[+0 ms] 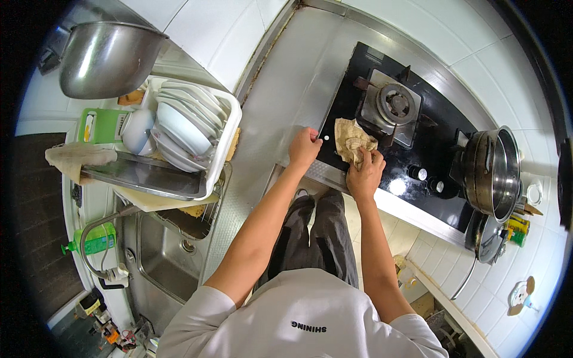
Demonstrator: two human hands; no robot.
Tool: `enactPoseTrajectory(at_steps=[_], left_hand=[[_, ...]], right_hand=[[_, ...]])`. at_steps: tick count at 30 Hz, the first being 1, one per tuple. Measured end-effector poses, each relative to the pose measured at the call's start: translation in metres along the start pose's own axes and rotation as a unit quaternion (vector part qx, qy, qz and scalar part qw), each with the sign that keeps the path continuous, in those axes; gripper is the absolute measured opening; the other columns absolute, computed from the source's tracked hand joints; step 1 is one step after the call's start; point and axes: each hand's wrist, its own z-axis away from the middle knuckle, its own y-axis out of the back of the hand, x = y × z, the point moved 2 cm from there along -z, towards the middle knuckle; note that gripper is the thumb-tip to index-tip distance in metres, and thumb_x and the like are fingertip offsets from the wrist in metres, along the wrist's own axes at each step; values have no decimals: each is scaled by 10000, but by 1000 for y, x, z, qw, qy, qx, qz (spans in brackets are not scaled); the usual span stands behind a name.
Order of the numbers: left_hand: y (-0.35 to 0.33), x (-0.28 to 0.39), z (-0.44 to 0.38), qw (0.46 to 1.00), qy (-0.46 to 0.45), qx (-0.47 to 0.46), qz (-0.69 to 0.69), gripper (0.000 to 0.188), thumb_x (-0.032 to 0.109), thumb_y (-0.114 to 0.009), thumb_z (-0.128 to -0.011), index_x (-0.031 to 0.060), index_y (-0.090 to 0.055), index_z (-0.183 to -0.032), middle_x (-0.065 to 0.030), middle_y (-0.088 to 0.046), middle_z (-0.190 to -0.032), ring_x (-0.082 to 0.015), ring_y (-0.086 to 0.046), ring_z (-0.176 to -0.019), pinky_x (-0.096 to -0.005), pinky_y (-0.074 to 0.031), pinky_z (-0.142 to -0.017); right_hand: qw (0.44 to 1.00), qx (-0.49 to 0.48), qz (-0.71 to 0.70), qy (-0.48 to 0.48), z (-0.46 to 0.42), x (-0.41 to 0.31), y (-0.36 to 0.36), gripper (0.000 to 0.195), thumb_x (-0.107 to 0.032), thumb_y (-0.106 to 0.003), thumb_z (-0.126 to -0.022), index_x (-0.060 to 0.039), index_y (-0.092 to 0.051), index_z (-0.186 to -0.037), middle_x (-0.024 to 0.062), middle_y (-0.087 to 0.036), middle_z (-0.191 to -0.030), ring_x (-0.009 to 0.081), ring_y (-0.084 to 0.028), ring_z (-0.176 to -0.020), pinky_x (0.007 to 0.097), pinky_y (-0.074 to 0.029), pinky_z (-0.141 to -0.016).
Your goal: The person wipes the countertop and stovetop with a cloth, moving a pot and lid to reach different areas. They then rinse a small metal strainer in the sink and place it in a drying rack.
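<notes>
A crumpled tan cloth lies on the near left part of the black gas cooktop. My right hand grips its near edge, fingers bent over the fabric, beside the cooktop's metal front edge. To its left, my left hand is held with curled fingers at the cooktop's left edge, by a small white round spot on the black surface. Whether its fingers pinch anything cannot be told. Just beyond the cloth stands the burner with its dark pan supports. Two control knobs are right of my right hand.
A stacked steel pot stands on the right burner, near a glass-lidded pan. Left of the steel counter are a white dish rack with plates and bowls, a large steel pot, a sink and a green soap bottle.
</notes>
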Motion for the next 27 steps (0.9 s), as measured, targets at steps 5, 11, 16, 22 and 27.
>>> enactPoseTrajectory(at_steps=[5, 11, 16, 22, 27], left_hand=[[-1, 5, -15, 997, 55, -23, -55, 268, 267, -745, -711, 97, -632, -885, -63, -658, -841, -274, -634, -810, -406, -488, -697], [6, 8, -36, 979, 122, -123, -104, 309, 345, -785, -659, 133, -646, -836, -56, -670, -851, -265, -644, -826, -402, -488, -689], [-2, 19, -37, 979, 112, -93, -145, 302, 335, -787, -661, 139, -653, -848, -46, -676, -856, -237, -650, -819, -393, -492, -689], [-8, -33, -58, 982, 103, -149, -58, 305, 319, -810, -644, 142, -656, -838, -24, -678, -810, -211, -652, -790, -381, -492, -693], [-4, 2, -55, 970, 117, -173, -126, 338, 326, -832, -618, 139, -649, -833, -13, -677, -803, -198, -650, -796, -369, -492, -694]], right_hand=[[1000, 5, 3, 5, 2, 0, -1, 546, -40, -747, -604, -87, -587, -1124, 192, -491, -1169, 371, -479, -1031, 426, -424, -884], [1000, 2, 4, -3, 1, -4, 0, 543, -56, -755, -615, -91, -584, -1129, 190, -490, -1175, 368, -481, -1028, 428, -422, -883], [1000, 5, 21, -16, 2, 0, -2, 548, -66, -759, -621, -98, -581, -1139, 179, -485, -1181, 360, -478, -1037, 428, -423, -880], [1000, 4, 3, 2, 0, -6, 0, 554, -71, -759, -621, -99, -578, -1143, 171, -484, -1174, 356, -477, -1033, 427, -424, -875], [1000, 3, -7, -14, 1, 1, 2, 529, -42, -736, -626, -79, -580, -1130, 187, -486, -1161, 371, -475, -1022, 433, -418, -873]])
